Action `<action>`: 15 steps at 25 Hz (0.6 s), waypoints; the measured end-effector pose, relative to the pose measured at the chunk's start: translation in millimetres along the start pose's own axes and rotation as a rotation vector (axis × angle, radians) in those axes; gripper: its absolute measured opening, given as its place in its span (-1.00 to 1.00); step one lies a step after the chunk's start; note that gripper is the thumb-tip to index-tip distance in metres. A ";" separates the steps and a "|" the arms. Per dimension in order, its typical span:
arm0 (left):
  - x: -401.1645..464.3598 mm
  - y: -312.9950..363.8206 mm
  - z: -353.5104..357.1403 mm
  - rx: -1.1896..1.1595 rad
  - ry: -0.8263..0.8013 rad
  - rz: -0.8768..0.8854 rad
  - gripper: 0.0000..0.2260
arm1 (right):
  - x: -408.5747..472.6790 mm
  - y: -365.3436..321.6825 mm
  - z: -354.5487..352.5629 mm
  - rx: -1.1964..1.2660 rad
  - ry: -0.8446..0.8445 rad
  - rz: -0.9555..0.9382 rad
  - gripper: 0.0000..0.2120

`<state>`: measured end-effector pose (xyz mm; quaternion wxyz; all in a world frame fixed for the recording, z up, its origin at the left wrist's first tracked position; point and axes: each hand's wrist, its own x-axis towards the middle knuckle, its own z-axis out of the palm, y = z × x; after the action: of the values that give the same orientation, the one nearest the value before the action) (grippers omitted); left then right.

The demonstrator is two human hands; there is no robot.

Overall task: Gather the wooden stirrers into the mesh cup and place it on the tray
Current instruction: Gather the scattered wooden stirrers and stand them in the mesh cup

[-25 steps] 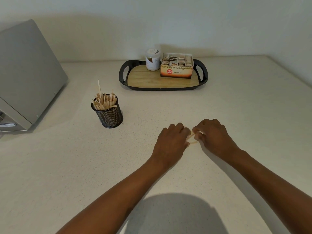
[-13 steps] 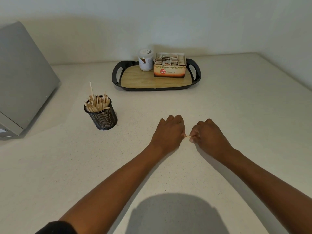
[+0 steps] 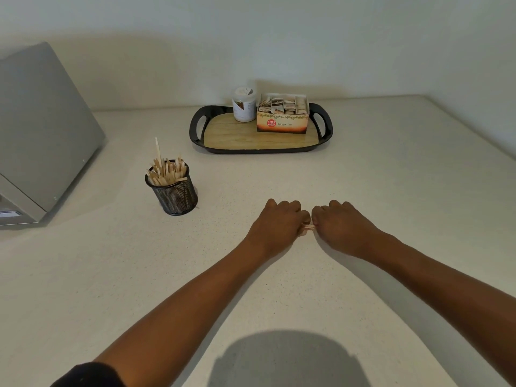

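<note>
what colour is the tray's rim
Glossy black rim around a wood-grain base, clearest in the head view.

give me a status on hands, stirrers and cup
Left hand and right hand pinch loose stirrers on counter. Mesh cup part full, off tray. Path clear.

The mesh cup at the left is black wire mesh and holds pale tan wooden stirrers, on a cream counter flecked with fine dark specks. At the far side the tray has a glossy black rim round a yellow-brown wood-grain floor. On the tray are a white jar and an orange tea box with a red round mark; at the far left stands a plain grey appliance.
</note>
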<state>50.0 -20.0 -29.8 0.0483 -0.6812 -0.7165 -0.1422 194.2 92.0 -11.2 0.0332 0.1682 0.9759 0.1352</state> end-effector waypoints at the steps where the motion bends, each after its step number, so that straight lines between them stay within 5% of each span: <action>1: -0.4 -1.8 -4.1 0.004 -0.006 -0.002 -0.83 | 2.3 0.3 -4.0 -0.026 0.005 -0.024 -0.82; 5: -6.2 -10.6 -25.5 -0.079 0.026 -0.135 -0.81 | 22.3 -2.0 -32.5 0.079 0.090 -0.073 -0.90; 7: -13.6 -20.5 -38.5 -0.179 0.058 -0.241 -0.85 | 35.6 1.3 -54.8 0.388 0.097 -0.046 -0.93; 12: -38.1 -48.2 -79.3 -0.362 0.346 -0.484 -0.92 | 54.2 -33.6 -94.9 1.344 0.486 0.302 -0.94; 15: -51.0 -54.3 -99.0 -0.353 0.450 -0.481 -0.87 | 68.8 -81.5 -111.2 1.409 0.462 0.275 -0.94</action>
<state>-12.7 -97.5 43.8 0.0513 -0.4430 -0.7919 -0.4171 91.1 13.2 71.9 -0.3047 0.2371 0.7839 -0.4861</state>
